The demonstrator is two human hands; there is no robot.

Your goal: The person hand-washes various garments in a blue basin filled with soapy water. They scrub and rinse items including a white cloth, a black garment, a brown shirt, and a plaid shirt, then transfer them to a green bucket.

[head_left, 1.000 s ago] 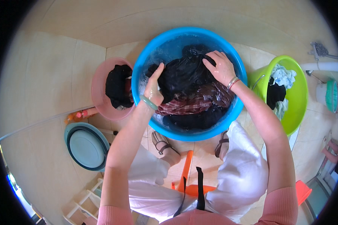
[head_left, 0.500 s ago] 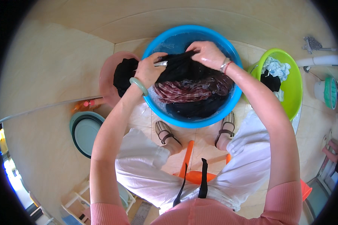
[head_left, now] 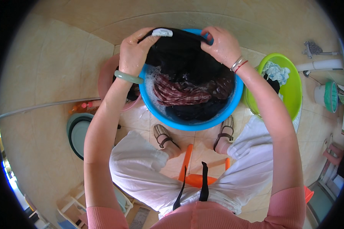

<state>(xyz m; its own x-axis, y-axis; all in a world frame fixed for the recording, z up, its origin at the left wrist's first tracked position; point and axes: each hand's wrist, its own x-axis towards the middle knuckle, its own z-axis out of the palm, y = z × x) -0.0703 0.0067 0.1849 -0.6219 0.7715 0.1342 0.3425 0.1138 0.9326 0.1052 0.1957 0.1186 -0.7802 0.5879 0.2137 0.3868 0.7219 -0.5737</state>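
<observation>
While stretching a black garment (head_left: 179, 57) out between two hands, got its top edge up over the far side of a blue tub (head_left: 191, 125), with the rest hanging down into the tub. Closed up the left hand (head_left: 135, 53) in a pinch on the left end of that edge, thumb against fingers, right by a white label (head_left: 162, 33). Bent the right hand (head_left: 222, 47) partway round the other end, gripping the edge at the fingertips, with a little gap behind them. Can't tell how tight on that one, tbh.

Wearing a green bangle (head_left: 128, 77) on the left wrist, plus a silver bracelet (head_left: 237, 63) and red string (head_left: 241, 67) on the right.

Got plaid cloth (head_left: 179, 91) bunched in the tub just below the black garment, then dark cloth (head_left: 197, 110) nearer the front rim, and suds (head_left: 151, 82) along the left. Partly hiding a pink tub (head_left: 106, 78) on the left behind the forearm, with a grey basin (head_left: 80, 137) below it. Over to the right, can see a lime bucket (head_left: 293, 93) holding pale blue cloth (head_left: 277, 72) and something black. Down below, spotting sandals (head_left: 162, 133) just short of the blue tub and orange plastic (head_left: 198, 180) between white trouser legs (head_left: 137, 171).
</observation>
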